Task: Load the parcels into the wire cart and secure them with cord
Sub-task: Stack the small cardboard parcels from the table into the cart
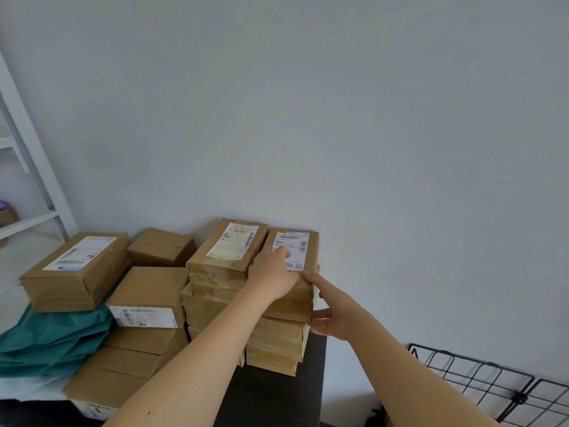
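One: Nearest, two bare arms (200,359) come up from six o'clock. Where do the hands sit?

Two: Left hand (272,274) lies palm-down on the top parcel (303,241), just below centre. Its fingers are loosely bent over the label and pinch nothing that I can see. Right hand (331,315) is spread wide at the parcel's three-o'clock side. Its forefinger runs straight along the near top corner, and the other fingers are against the stack (277,343) underneath.

One: So the lift isn't made yet?

Two: I'd judge not. That parcel touches its neighbour (228,248) at nine o'clock. I'd slide it toward three o'clock first and get the right fingers under its base. Then, with the left palm pressing down, lift it level so the boxes below don't shift.

One: And where does it go?

Two: Cart (471,362) sits low at four o'clock, well apart from the table (277,396). Other parcels (147,291) wait at eight o'clock beside a green bag (52,343). No cord in sight.
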Demonstrator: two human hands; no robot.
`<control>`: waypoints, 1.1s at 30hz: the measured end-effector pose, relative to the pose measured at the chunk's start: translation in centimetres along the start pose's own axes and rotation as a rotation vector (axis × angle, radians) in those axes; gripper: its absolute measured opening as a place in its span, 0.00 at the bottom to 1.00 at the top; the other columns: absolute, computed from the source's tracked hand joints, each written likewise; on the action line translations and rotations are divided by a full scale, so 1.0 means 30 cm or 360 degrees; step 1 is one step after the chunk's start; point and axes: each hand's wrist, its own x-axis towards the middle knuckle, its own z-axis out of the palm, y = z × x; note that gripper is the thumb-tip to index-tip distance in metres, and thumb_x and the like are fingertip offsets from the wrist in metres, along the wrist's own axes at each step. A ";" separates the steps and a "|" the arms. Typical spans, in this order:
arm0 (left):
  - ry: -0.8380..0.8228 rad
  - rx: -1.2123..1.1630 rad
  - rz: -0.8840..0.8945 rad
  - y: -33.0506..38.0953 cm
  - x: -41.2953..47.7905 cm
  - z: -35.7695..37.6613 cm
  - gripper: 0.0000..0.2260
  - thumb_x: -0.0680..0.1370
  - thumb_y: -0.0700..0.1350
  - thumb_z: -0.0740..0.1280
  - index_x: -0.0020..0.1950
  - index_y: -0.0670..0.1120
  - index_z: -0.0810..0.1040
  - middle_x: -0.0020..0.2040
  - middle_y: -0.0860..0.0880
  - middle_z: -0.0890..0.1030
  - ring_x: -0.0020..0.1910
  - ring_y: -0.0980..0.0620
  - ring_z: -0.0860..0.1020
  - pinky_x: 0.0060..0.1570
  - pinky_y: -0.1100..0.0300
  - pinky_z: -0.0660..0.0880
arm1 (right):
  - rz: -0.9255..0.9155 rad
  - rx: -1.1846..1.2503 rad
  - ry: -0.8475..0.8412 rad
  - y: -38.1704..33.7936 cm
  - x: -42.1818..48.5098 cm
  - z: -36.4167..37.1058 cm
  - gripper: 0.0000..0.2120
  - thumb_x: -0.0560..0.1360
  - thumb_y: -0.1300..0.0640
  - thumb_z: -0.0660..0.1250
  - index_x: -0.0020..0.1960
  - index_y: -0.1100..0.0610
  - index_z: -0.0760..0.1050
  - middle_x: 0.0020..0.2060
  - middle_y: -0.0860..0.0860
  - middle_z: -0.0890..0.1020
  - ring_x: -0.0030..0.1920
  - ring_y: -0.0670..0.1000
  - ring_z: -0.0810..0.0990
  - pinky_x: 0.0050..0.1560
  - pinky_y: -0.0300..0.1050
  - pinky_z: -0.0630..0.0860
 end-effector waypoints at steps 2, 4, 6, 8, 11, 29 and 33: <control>0.0044 -0.0045 0.0010 0.006 -0.003 -0.005 0.23 0.77 0.44 0.64 0.71 0.47 0.65 0.72 0.49 0.63 0.68 0.49 0.67 0.63 0.56 0.68 | -0.0011 0.0124 0.0029 0.004 0.001 -0.005 0.36 0.66 0.41 0.73 0.67 0.56 0.65 0.57 0.61 0.73 0.58 0.60 0.75 0.61 0.54 0.75; 0.0098 -0.0121 0.0027 0.008 -0.005 -0.011 0.23 0.77 0.44 0.64 0.72 0.48 0.65 0.72 0.50 0.63 0.67 0.50 0.67 0.58 0.60 0.67 | -0.0030 0.0150 0.0059 0.007 0.001 -0.014 0.35 0.67 0.41 0.73 0.66 0.56 0.66 0.55 0.61 0.75 0.56 0.60 0.76 0.58 0.53 0.77; 0.0168 -0.0228 0.0041 0.005 -0.004 -0.016 0.23 0.77 0.45 0.64 0.72 0.49 0.64 0.72 0.51 0.65 0.66 0.51 0.69 0.54 0.62 0.67 | -0.0057 0.0176 0.0055 0.005 -0.008 -0.029 0.33 0.68 0.40 0.72 0.65 0.55 0.67 0.52 0.60 0.75 0.53 0.59 0.77 0.52 0.52 0.79; 0.0214 -0.0400 0.0016 0.003 -0.010 -0.019 0.24 0.77 0.46 0.65 0.72 0.50 0.63 0.71 0.51 0.66 0.65 0.51 0.69 0.54 0.61 0.68 | -0.0084 0.0208 0.0023 -0.003 -0.032 -0.051 0.30 0.69 0.41 0.70 0.63 0.55 0.68 0.50 0.60 0.75 0.49 0.59 0.78 0.43 0.49 0.79; 0.0186 -0.0759 -0.0093 0.010 -0.026 -0.020 0.27 0.77 0.48 0.66 0.74 0.49 0.60 0.71 0.49 0.67 0.64 0.49 0.70 0.57 0.56 0.72 | -0.0164 0.0162 0.0000 -0.008 -0.066 -0.092 0.26 0.71 0.41 0.68 0.62 0.55 0.70 0.51 0.61 0.76 0.49 0.58 0.78 0.42 0.47 0.79; -0.0320 -0.1407 -0.0070 0.070 -0.138 0.136 0.24 0.76 0.48 0.68 0.70 0.53 0.63 0.59 0.53 0.76 0.55 0.54 0.75 0.47 0.59 0.73 | -0.0457 0.0032 0.0022 0.183 -0.229 -0.292 0.22 0.71 0.52 0.70 0.65 0.49 0.72 0.57 0.52 0.77 0.59 0.54 0.76 0.66 0.52 0.70; -0.0369 -0.1398 0.0083 0.102 -0.167 0.203 0.25 0.76 0.46 0.69 0.70 0.53 0.64 0.54 0.58 0.76 0.48 0.62 0.75 0.42 0.65 0.72 | -0.0488 0.0102 0.0134 0.230 -0.264 -0.329 0.27 0.65 0.53 0.71 0.64 0.48 0.73 0.57 0.50 0.78 0.58 0.50 0.76 0.66 0.51 0.69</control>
